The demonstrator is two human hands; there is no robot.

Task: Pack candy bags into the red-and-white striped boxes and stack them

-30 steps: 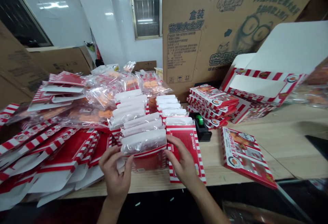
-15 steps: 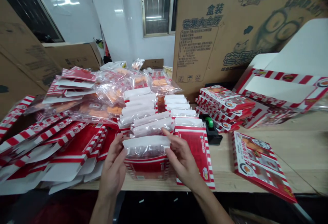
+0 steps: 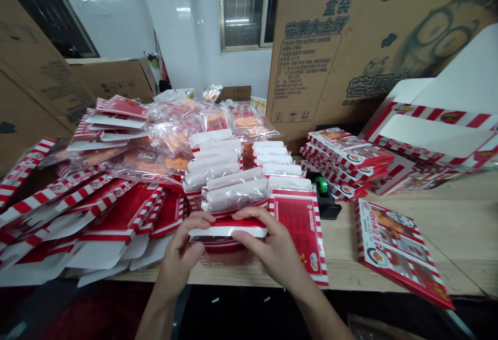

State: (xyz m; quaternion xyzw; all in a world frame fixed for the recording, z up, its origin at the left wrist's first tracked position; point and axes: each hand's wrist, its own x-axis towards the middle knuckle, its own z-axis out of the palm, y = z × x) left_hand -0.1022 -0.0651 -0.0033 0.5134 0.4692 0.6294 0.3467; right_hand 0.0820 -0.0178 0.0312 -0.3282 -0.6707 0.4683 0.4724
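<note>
The left hand (image 3: 181, 249) and right hand (image 3: 272, 244) curl nearly closed, fingers pressed on a white-topped packet (image 3: 227, 231) held at the mouth of a red-striped box (image 3: 225, 254) near the front of the desk (image 3: 447, 246), while the cardboard carton (image 3: 311, 70) behind reads "盒装 芒果大金牙".

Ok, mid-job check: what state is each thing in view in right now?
Left hand: gripping the pack's white top.
Right hand: gripping the same top.
White-topped clear pack: held up by both hands.
Red-and-white box: directly under the pack.
Row of white-topped packs: standing on edge, tightly lined up.
Tape dispenser: upright, untouched.
Printed flat box: lying flat on the table.
</note>
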